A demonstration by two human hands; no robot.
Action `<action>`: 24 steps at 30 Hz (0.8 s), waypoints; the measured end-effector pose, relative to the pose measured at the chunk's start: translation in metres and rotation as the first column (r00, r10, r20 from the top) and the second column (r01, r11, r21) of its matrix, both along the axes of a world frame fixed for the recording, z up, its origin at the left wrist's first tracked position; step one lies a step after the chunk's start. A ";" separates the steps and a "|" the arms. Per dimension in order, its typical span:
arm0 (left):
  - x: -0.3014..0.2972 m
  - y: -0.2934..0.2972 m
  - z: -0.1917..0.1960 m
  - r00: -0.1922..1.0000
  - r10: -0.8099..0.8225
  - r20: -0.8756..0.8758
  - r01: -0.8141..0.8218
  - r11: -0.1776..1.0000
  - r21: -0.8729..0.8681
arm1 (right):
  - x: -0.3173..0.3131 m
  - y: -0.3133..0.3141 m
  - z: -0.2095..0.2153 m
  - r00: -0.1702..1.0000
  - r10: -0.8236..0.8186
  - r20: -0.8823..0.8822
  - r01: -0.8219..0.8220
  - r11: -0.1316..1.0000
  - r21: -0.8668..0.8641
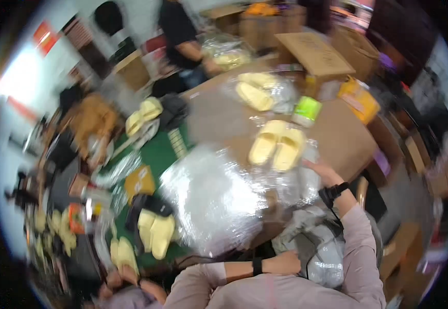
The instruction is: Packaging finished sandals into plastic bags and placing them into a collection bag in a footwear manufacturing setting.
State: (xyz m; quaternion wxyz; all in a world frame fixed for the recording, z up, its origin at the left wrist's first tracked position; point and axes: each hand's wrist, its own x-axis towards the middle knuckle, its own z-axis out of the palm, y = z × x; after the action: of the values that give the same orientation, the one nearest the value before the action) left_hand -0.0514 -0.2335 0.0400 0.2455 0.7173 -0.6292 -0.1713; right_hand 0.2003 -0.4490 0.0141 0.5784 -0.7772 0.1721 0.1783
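Observation:
My right hand [324, 172] reaches over the near right of the table, fingers stretched out, beside a pair of pale yellow slippers [278, 145] lying on clear plastic wrap. A black device is strapped to that wrist. My left hand [281, 262] is low, close to my body, curled against a heap of grey and clear plastic bags [322, 252]; its fingertips are hidden, so what it grips does not show. A large sheet of shiny clear plastic [211, 198] covers the table left of the slippers. The picture is smeared by motion.
Further slippers lie at the far side [255, 92] and on the green surface [157, 232]. A green-and-white tub [306, 110] and an open cardboard box [314, 56] stand beyond. One person in black [180, 38] stands across; another person's hand [126, 275] is at lower left.

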 end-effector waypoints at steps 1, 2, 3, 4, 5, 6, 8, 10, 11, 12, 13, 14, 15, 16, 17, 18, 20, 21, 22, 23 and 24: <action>-0.002 0.001 -0.007 0.999 0.052 0.005 -0.052 0.998 -0.030 | 0.013 0.015 -0.017 0.983 0.051 -0.177 -0.088 0.974 -0.210; 0.000 0.002 -0.006 0.988 0.155 -0.004 -0.155 0.988 -0.010 | 0.019 0.008 -0.038 0.946 0.256 -0.196 -0.256 0.966 0.026; 0.005 -0.003 0.004 0.988 0.154 0.017 -0.154 0.988 -0.025 | 0.028 -0.006 -0.068 0.947 0.202 -0.251 -0.239 0.963 -0.124; 0.005 0.009 0.009 0.975 0.221 0.027 -0.222 0.975 0.007 | 0.018 0.053 -0.037 0.923 0.076 -0.378 -0.176 0.955 -0.237; 0.012 0.010 0.016 0.981 0.191 -0.027 -0.190 0.981 0.027 | 0.016 0.037 -0.063 0.955 0.104 -0.279 -0.125 0.991 -0.055; 0.011 0.009 0.010 0.973 0.228 -0.029 -0.227 0.973 0.030 | 0.018 0.034 -0.073 0.958 0.117 -0.263 -0.122 0.992 -0.005; 0.009 0.002 -0.010 0.951 0.308 0.011 -0.306 0.948 -0.083 | 0.023 0.019 -0.087 0.988 0.121 -0.098 -0.119 0.993 0.019; 0.009 0.005 -0.011 0.912 0.409 0.044 -0.408 0.913 -0.030 | 0.022 0.055 -0.024 0.979 0.198 -0.037 -0.189 0.966 0.177; 0.010 0.002 -0.016 0.913 0.401 0.070 -0.401 0.916 -0.014 | 0.026 0.037 -0.020 0.988 0.138 -0.071 -0.115 0.960 0.253; 0.011 0.003 -0.019 0.915 0.393 0.093 -0.395 0.919 0.006 | 0.025 0.026 -0.006 0.987 0.148 -0.061 -0.124 0.950 0.288; 0.014 0.002 -0.018 0.919 0.382 0.097 -0.384 0.923 -0.004 | 0.031 -0.008 -0.021 0.991 0.120 -0.059 -0.104 0.969 0.225; 0.017 0.001 -0.017 0.916 0.395 0.074 -0.394 0.919 -0.023 | 0.036 -0.048 -0.046 0.995 0.084 -0.055 -0.074 0.984 0.159; 0.018 0.002 -0.018 0.907 0.417 0.049 -0.416 0.909 -0.032 | 0.031 -0.063 -0.068 0.996 0.076 -0.052 -0.067 0.985 0.157; 0.022 0.003 -0.015 0.912 0.407 0.051 -0.405 0.913 -0.040 | 0.025 -0.078 -0.089 0.994 -0.046 -0.097 0.060 0.986 0.155; 0.024 0.006 -0.008 0.926 0.372 0.067 -0.373 0.928 -0.004 | 0.023 -0.085 -0.103 0.977 -0.160 -0.145 0.181 0.972 0.152; 0.024 0.008 -0.002 0.934 0.347 0.082 -0.351 0.936 0.040 | 0.021 -0.074 -0.110 0.977 -0.153 -0.147 0.175 0.973 0.152; 0.021 0.011 0.010 0.915 0.393 0.094 -0.400 0.914 0.071 | 0.012 -0.039 -0.117 0.889 0.007 -0.457 0.076 0.984 0.163; 0.021 0.012 0.014 0.899 0.424 0.110 -0.434 0.896 0.094 | 0.013 -0.036 -0.126 0.892 0.005 -0.453 0.077 0.983 0.164; 0.022 0.013 0.015 0.903 0.415 0.113 -0.425 0.900 0.092 | 0.009 -0.034 -0.141 0.942 -0.014 -0.334 -0.013 0.997 -0.077; 0.021 0.012 0.016 0.905 0.414 0.097 -0.423 0.898 0.117 | 0.002 -0.039 -0.161 0.977 -0.007 -0.211 -0.064 0.943 -0.326; 0.019 0.012 0.017 0.908 0.411 0.078 -0.418 0.897 0.140 | -0.008 -0.046 -0.180 0.995 0.028 -0.097 -0.078 0.823 -0.563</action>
State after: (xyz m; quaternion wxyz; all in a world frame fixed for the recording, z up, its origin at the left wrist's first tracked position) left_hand -0.0324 -0.2218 0.0566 0.2058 0.8553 -0.4525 -0.1463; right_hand 0.1926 -0.4951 -0.1659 0.3091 -0.9099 0.2198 0.1680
